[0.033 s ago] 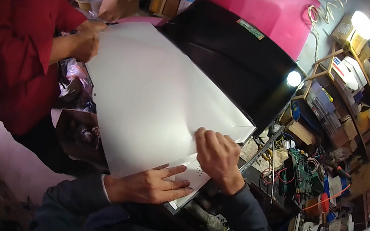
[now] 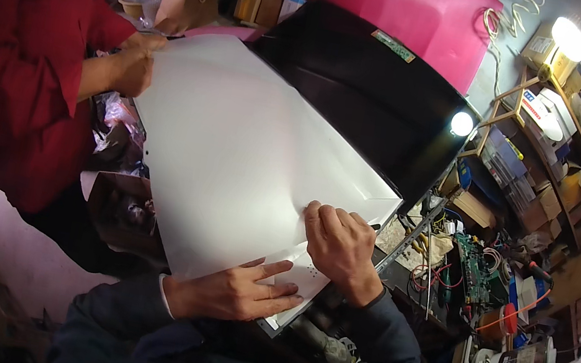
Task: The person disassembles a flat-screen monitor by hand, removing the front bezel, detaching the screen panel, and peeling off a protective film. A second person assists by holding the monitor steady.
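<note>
A large white flexible sheet (image 2: pixel 234 148) lies over a flat panel, its near right part bulging and creased. My left hand (image 2: pixel 236 292) rests open, fingers spread, on the near edge beside a strip of white surface with small dark holes (image 2: pixel 312 271). My right hand (image 2: pixel 341 249) is closed, its fingers pinching the sheet by the right edge. A small dark tip shows beside its knuckles; I cannot make out what it belongs to. At the far left, a co-worker's hands (image 2: pixel 135 69) grip the sheet's corner.
A black screen panel (image 2: pixel 353 91) lies behind the sheet, with a pink sheet (image 2: pixel 405 15) beyond it. Circuit boards (image 2: pixel 473 268), wires and tools crowd the right side. A crowded shelf (image 2: pixel 551 157) and lit bulb (image 2: pixel 461 124) stand there. The co-worker (image 2: pixel 30 73) is at the left.
</note>
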A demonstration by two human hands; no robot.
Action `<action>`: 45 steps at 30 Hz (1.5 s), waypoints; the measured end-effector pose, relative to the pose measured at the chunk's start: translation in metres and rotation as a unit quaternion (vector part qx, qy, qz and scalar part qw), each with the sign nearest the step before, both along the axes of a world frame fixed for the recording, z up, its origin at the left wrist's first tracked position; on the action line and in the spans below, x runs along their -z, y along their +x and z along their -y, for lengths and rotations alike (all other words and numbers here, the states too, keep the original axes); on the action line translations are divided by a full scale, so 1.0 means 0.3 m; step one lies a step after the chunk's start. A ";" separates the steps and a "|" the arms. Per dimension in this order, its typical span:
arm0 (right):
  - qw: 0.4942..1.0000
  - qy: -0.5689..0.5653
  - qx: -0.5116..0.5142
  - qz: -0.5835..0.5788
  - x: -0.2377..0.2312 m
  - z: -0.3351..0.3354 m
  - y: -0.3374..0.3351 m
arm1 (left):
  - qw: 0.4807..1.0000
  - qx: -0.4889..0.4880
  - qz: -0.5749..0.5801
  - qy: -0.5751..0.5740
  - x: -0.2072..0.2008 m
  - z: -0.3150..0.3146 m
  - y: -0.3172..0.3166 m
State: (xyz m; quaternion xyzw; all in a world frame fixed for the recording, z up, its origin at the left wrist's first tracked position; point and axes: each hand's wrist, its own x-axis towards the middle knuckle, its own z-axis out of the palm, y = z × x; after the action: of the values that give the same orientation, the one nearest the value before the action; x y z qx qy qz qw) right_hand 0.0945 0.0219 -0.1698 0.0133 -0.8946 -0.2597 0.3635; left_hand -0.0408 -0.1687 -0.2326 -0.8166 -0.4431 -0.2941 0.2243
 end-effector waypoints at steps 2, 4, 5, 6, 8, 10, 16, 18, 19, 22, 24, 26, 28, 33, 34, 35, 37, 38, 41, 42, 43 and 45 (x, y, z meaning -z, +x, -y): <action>1.000 -0.011 0.014 -0.014 0.001 -0.003 0.011 | 1.000 0.002 0.006 -0.013 0.008 0.006 -0.001; 0.999 -0.023 0.008 0.038 -0.020 -0.008 0.026 | 1.000 0.001 0.021 -0.023 0.005 0.025 -0.003; 0.997 -0.027 0.012 0.066 -0.031 -0.017 0.048 | 0.999 0.012 0.048 -0.010 0.014 0.019 0.001; 0.994 -0.042 0.020 0.098 -0.030 -0.029 0.076 | 0.999 0.015 0.037 -0.004 0.009 0.019 -0.001; 0.984 -0.071 0.026 0.159 -0.046 -0.049 0.113 | 1.000 0.010 0.014 -0.007 0.007 0.023 -0.004; 0.942 -0.228 0.077 0.233 -0.085 -0.063 0.161 | 0.999 0.023 0.024 -0.003 0.018 0.011 -0.005; 0.968 -0.205 0.143 0.009 -0.159 -0.398 0.217 | 0.999 0.029 0.043 -0.002 -0.008 0.029 -0.008; 0.932 -0.180 0.314 -0.001 -0.144 -0.523 0.226 | 0.999 0.038 0.030 0.001 -0.014 0.024 -0.007; 0.923 -0.215 0.316 0.029 -0.146 -0.547 0.207 | 0.999 0.034 0.015 -0.004 -0.006 0.029 -0.019; 0.886 -0.270 0.359 0.114 -0.140 -0.587 0.187 | 1.000 0.011 -0.005 0.006 -0.004 0.038 -0.019; 0.872 -0.273 0.378 0.148 -0.137 -0.605 0.170 | 1.000 -0.003 -0.014 0.020 0.003 0.045 -0.025; 0.871 -0.266 0.381 0.159 -0.124 -0.637 0.183 | 0.999 -0.004 -0.029 0.030 0.010 0.045 -0.028; 0.886 -0.230 0.356 0.187 -0.118 -0.668 0.188 | 0.999 -0.007 0.009 0.040 -0.018 0.037 -0.020; 0.893 -0.126 0.364 0.233 -0.064 -0.678 0.180 | 0.999 0.003 0.032 0.006 -0.005 0.035 -0.025; 0.901 -0.123 0.354 0.220 -0.055 -0.663 0.175 | 0.999 0.001 0.035 -0.001 -0.003 0.037 -0.028; 0.908 -0.120 0.344 0.207 -0.044 -0.646 0.172 | 0.999 -0.001 0.039 -0.008 -0.001 0.039 -0.031; 0.920 -0.116 0.330 0.177 -0.026 -0.629 0.174 | 0.999 0.001 0.015 -0.032 -0.001 0.046 -0.035; 0.920 -0.126 0.332 0.168 -0.018 -0.629 0.178 | 0.999 0.002 0.004 -0.043 -0.001 0.047 -0.035; 0.918 -0.154 0.338 0.136 -0.004 -0.646 0.199 | 0.999 0.004 0.008 -0.043 -0.007 0.039 -0.028; 0.919 -0.162 0.338 0.124 0.001 -0.658 0.208 | 0.999 0.004 0.009 -0.042 -0.007 0.036 -0.024; 0.920 -0.170 0.336 0.111 -0.003 -0.660 0.204 | 0.999 0.002 0.009 -0.041 -0.008 0.035 -0.024; 0.919 -0.183 0.334 0.103 -0.019 -0.666 0.203 | 0.999 -0.002 0.010 -0.039 -0.009 0.034 -0.025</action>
State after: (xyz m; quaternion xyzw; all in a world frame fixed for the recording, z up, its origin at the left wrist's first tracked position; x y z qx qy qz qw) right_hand 0.1553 0.2216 -0.1641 -0.3265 -0.9113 -0.1949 0.1580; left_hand -0.0481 -0.1790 -0.2299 -0.8211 -0.4578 -0.2839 0.1886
